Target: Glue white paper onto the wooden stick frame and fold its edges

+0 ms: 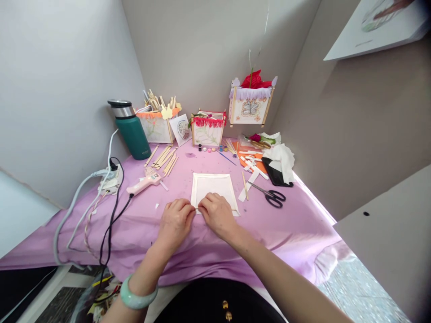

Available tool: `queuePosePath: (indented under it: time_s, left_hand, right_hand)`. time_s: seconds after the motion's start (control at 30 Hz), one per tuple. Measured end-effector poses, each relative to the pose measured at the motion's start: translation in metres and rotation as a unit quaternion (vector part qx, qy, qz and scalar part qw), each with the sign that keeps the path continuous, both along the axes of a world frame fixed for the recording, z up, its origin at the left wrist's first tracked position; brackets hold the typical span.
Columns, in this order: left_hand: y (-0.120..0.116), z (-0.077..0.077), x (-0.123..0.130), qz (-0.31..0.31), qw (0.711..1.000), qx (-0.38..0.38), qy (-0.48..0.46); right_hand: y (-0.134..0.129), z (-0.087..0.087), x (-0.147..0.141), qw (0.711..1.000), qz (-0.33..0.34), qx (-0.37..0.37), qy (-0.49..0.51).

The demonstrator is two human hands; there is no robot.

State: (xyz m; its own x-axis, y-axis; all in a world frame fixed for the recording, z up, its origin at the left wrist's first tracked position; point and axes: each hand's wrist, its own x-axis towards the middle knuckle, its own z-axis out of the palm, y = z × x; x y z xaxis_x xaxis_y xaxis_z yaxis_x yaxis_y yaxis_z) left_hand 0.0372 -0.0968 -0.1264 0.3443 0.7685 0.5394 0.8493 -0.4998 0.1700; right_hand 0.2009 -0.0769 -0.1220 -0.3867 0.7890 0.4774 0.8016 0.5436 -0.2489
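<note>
A white square panel (215, 185) with raised strips along its borders lies flat on the table in front of me. At its near left corner, my left hand (177, 218) pinches the end of a thin wooden stick (197, 208) lying along the near edge. My right hand (217, 213) closes its fingers on the same stick a little further right, covering part of the panel. Most of the stick is hidden under the fingers. To the right of the panel are another wooden stick (245, 185), some white paper strips (249, 185) and black-handled scissors (274, 197).
A pink glue gun (145, 183) lies at left, its cord running to a power strip (111, 179). Behind it are loose sticks (164, 156) and a green bottle (133, 134). Decorated paper boxes (208, 132) stand at the back; a black phone-like slab (276, 174) lies at right.
</note>
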Motion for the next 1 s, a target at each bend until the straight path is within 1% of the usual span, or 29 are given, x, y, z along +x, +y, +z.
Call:
queuePosePath:
  time_s: [0.07,0.13,0.23,0.3,0.37,0.43,0.5,0.63,0.73,0.83,1.0]
  left_hand:
    - [-0.002,-0.001,-0.006,-0.021,1.0,-0.003,-0.015]
    - [-0.003,-0.002,-0.013,-0.035,0.999,0.0,-0.03]
    - [-0.004,-0.002,-0.021,-0.04,0.999,0.019,-0.028]
    - [-0.002,0.0,-0.024,-0.053,0.998,0.029,-0.001]
    - [0.0,0.003,-0.024,-0.074,0.996,0.038,0.031]
    - [0.003,0.007,-0.023,-0.087,0.993,0.048,0.062]
    - [0.005,0.011,-0.021,-0.093,0.989,0.059,0.095]
    - [0.006,0.019,-0.019,-0.106,0.979,0.066,0.163]
    - [0.005,0.022,-0.019,-0.102,0.976,0.068,0.177]
    - [0.006,0.021,-0.019,-0.097,0.976,0.071,0.181]
    - [0.009,0.026,-0.018,-0.113,0.971,0.04,0.206]
  right_hand:
    - [-0.003,0.003,0.009,0.999,0.026,0.002,0.03]
    - [-0.007,0.005,0.028,0.996,0.035,0.02,0.08]
    - [-0.015,0.005,0.066,0.988,-0.016,0.06,0.143]
    - [-0.021,0.002,0.089,0.987,-0.05,0.073,0.136]
    - [-0.026,-0.001,0.103,0.99,-0.056,0.071,0.107]
    - [-0.029,-0.004,0.108,0.995,-0.036,0.062,0.074]
    - [-0.03,-0.006,0.106,0.998,-0.006,0.052,0.043]
    - [-0.033,-0.003,0.104,0.999,0.039,0.037,0.007]
    - [-0.037,0.0,0.109,0.999,0.025,0.044,0.016]
    - [-0.037,0.0,0.113,0.999,0.01,0.043,0.008]
    - [-0.032,0.0,0.11,0.998,0.024,0.049,-0.044]
